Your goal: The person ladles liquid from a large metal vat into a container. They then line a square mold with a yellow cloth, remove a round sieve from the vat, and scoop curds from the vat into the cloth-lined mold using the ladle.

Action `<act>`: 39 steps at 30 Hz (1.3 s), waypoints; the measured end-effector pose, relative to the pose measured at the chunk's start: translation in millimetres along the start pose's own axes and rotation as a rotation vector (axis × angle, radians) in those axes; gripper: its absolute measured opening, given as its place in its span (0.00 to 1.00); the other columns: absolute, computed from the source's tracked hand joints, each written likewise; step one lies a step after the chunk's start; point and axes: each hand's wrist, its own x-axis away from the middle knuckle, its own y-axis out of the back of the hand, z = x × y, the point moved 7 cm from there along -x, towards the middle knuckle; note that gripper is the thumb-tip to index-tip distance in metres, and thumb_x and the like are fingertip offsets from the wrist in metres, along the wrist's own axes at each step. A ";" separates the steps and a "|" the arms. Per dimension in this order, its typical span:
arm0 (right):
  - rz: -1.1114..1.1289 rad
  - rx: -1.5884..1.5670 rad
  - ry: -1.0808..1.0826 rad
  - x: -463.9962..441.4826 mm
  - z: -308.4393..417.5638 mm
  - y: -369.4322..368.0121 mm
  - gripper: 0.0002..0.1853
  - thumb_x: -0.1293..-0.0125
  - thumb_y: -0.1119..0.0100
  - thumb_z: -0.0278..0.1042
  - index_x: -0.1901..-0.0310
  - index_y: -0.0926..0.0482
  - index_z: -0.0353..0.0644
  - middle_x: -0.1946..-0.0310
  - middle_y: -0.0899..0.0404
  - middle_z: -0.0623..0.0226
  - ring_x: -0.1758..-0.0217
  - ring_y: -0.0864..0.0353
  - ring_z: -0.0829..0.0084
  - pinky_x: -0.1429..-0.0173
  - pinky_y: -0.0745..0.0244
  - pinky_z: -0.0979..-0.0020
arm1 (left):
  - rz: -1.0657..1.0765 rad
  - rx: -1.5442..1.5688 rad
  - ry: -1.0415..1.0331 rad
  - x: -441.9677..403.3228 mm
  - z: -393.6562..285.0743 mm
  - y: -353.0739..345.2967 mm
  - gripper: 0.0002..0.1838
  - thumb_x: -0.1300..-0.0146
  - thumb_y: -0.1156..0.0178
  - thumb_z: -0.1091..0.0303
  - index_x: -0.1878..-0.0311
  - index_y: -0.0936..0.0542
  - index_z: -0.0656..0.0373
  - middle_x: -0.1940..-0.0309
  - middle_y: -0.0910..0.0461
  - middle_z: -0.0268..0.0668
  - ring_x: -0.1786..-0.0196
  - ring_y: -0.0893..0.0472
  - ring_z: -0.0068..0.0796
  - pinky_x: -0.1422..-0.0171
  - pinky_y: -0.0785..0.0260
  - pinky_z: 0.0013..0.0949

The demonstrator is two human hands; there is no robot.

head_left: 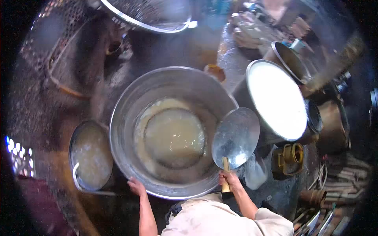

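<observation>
A large metal pot (pixel 122 118) stands before me, with a shallow pale, cloudy liquid (pixel 175 135) at its bottom. My left hand (pixel 136 186) is at the pot's near-left rim, its fingers closed over the edge. My right hand (pixel 230 179) is wrapped around the short wooden handle of a wide, round metal ladle (pixel 236 135). The ladle's bowl is over the pot's right rim, its shiny face turned up. Whether the bowl touches the rim I cannot tell.
At right is a tall pot of white liquid (pixel 277 100), with another pot (pixel 289 63) behind. A yellow container (pixel 291 159) and a translucent plastic bag or jug (pixel 255 173) sit below. At left is a bucket of cloudy liquid (pixel 92 155). Firewood (pixel 350 181) lies far right.
</observation>
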 end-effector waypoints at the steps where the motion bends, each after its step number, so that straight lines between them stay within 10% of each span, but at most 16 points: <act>1: -0.015 0.132 -0.032 -15.9 0.1 -6.9 0.05 0.47 0.44 0.25 0.72 0.31 0.38 0.83 0.35 0.70 0.86 0.35 0.79 0.83 0.36 0.76 | -0.045 0.081 -0.034 -0.8 0.8 -1.2 0.23 0.34 0.58 0.53 0.62 0.31 0.70 0.66 0.27 0.63 0.58 0.28 0.61 0.57 0.38 0.52; 5: -0.073 0.608 -0.017 -134.3 7.6 -18.5 0.06 0.49 0.42 0.24 0.76 0.30 0.36 0.86 0.30 0.66 0.88 0.31 0.75 0.87 0.36 0.73 | -0.129 0.017 -0.056 -5.2 12.2 -5.2 0.23 0.35 0.57 0.53 0.67 0.32 0.71 0.71 0.28 0.63 0.61 0.30 0.64 0.61 0.42 0.54; 11: -0.060 1.645 0.691 -356.5 93.1 -62.9 0.15 0.50 0.43 0.31 0.61 0.29 0.33 0.81 0.27 0.55 0.76 0.23 0.59 0.73 0.29 0.58 | -0.077 -0.037 0.046 -2.0 8.3 -3.3 0.31 0.35 0.56 0.53 0.48 0.36 0.81 0.57 0.29 0.66 0.51 0.29 0.61 0.46 0.38 0.44; 16: -0.404 1.822 0.796 -445.0 109.7 -79.1 0.25 0.45 0.49 0.35 0.47 0.40 0.35 0.77 0.24 0.51 0.74 0.23 0.50 0.70 0.28 0.51 | -0.031 0.029 0.151 -1.9 4.5 -5.9 0.31 0.34 0.56 0.54 0.47 0.38 0.81 0.51 0.33 0.66 0.46 0.31 0.56 0.43 0.40 0.42; 23: 0.099 2.105 0.491 -521.3 -49.8 9.0 0.20 0.40 0.53 0.41 0.52 0.31 0.34 0.71 0.25 0.53 0.79 0.26 0.59 0.74 0.30 0.58 | -0.039 -0.043 0.199 -4.2 0.0 -4.1 0.31 0.34 0.56 0.54 0.45 0.39 0.80 0.48 0.33 0.63 0.45 0.32 0.50 0.41 0.42 0.39; 27: 0.176 1.719 -0.208 -507.1 -149.4 60.3 0.10 0.44 0.46 0.36 0.62 0.28 0.43 0.68 0.27 0.66 0.75 0.28 0.68 0.76 0.33 0.66 | -0.105 -0.110 0.249 -1.8 -2.0 -4.2 0.31 0.34 0.57 0.53 0.45 0.39 0.80 0.50 0.32 0.62 0.47 0.30 0.50 0.43 0.41 0.39; 30: 0.313 1.312 0.270 -534.0 -260.3 143.8 0.08 0.47 0.44 0.28 0.64 0.27 0.43 0.72 0.27 0.67 0.76 0.28 0.72 0.77 0.32 0.69 | -0.031 0.072 0.208 -6.5 -1.2 -5.2 0.31 0.34 0.57 0.53 0.47 0.37 0.79 0.52 0.30 0.60 0.50 0.28 0.50 0.46 0.39 0.40; 37: 0.176 0.788 -0.556 -333.7 -208.1 -1.5 0.06 0.49 0.42 0.23 0.75 0.31 0.41 0.88 0.33 0.69 0.89 0.33 0.74 0.87 0.38 0.72 | -0.012 0.052 0.117 -4.1 -6.1 -3.3 0.28 0.34 0.58 0.53 0.52 0.34 0.76 0.59 0.27 0.58 0.56 0.27 0.47 0.52 0.37 0.41; 39: 0.443 0.929 -0.278 -307.5 -197.0 -18.6 0.07 0.51 0.42 0.22 0.74 0.32 0.41 0.87 0.33 0.69 0.87 0.31 0.75 0.86 0.37 0.73 | 0.051 0.044 0.191 6.9 -18.4 2.9 0.26 0.34 0.59 0.55 0.52 0.35 0.76 0.59 0.29 0.60 0.55 0.28 0.52 0.52 0.38 0.43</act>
